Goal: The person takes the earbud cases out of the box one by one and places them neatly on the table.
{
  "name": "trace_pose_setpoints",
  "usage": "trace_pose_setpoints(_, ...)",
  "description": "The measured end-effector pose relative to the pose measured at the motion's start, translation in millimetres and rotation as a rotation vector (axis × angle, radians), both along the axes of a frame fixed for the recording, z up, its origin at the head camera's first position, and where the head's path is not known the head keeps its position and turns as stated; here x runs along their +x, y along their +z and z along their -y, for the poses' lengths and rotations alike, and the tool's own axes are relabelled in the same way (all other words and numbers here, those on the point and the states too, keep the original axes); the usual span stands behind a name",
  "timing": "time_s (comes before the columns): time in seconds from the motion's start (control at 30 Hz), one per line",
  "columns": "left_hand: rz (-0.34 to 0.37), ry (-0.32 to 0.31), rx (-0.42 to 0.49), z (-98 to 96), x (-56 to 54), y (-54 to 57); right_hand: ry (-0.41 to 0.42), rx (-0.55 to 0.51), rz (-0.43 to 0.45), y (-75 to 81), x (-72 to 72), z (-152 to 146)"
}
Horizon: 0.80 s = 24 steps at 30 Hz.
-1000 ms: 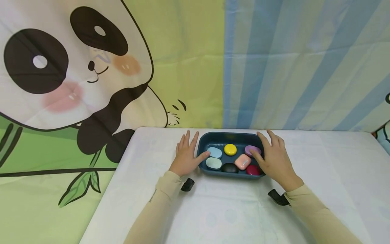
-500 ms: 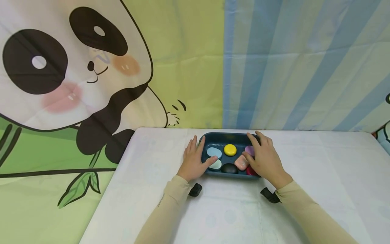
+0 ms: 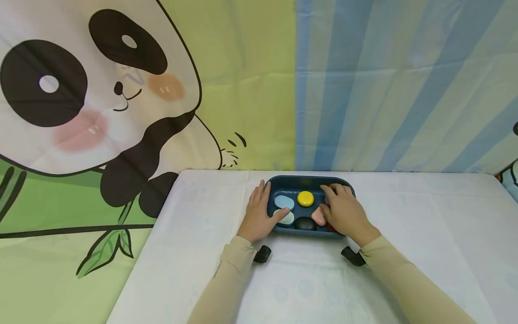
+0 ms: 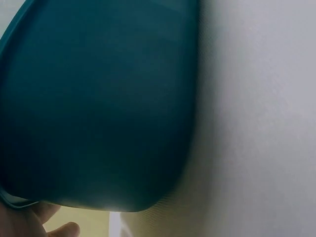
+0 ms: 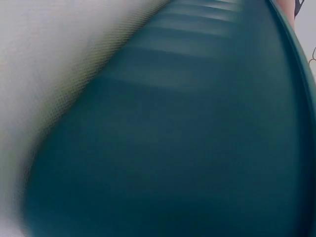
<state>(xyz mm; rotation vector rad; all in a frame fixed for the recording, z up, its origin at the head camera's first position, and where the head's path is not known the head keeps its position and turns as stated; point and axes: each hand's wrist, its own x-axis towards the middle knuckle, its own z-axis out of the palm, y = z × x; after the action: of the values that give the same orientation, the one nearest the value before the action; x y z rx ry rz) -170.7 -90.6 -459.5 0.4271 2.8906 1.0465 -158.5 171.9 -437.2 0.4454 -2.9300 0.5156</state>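
A dark blue tray (image 3: pixel 305 234) holds several small, smooth, rounded pieces. At its left end, my left hand (image 3: pixel 259 219) has its fingers straight along the rim, and its thumb reaches over the pale green piece (image 3: pixel 288 219). My right hand (image 3: pixel 349 213) is over the tray's right end, thumb and index finger apart. Beside that thumb shows the pink piece (image 3: pixel 318 217). Under the palm, the purple piece is almost hidden, and only a sliver of the red piece (image 3: pixel 331 228) shows. Both wrist views mostly show the outer wall of the tray (image 4: pixel 98 108).
Also in the tray are a light blue piece (image 3: pixel 284 202), a round yellow piece (image 3: pixel 305 199) and a black piece (image 3: pixel 305 223). A white cloth covers the table (image 3: pixel 299 279). Behind it hangs a curtain (image 3: pixel 251 90) with a panda print.
Both hands have moved inward toward the tray. The left thumb has come over the pale green piece; the right hand has shifted left and now covers most of the purple and red pieces.
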Motion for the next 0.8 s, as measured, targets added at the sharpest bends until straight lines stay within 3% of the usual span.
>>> trace_pose_setpoints(0.5,0.004,0.022,0.069,0.1,0.8,-4.0,0.036,0.217,-0.001,0.3,-4.6,3.6)
trace_pose_setpoints(0.8,0.006,0.02,0.095,0.8,-0.2,-7.5,0.075,0.274,-0.07,-2.0,-9.4,1.0)
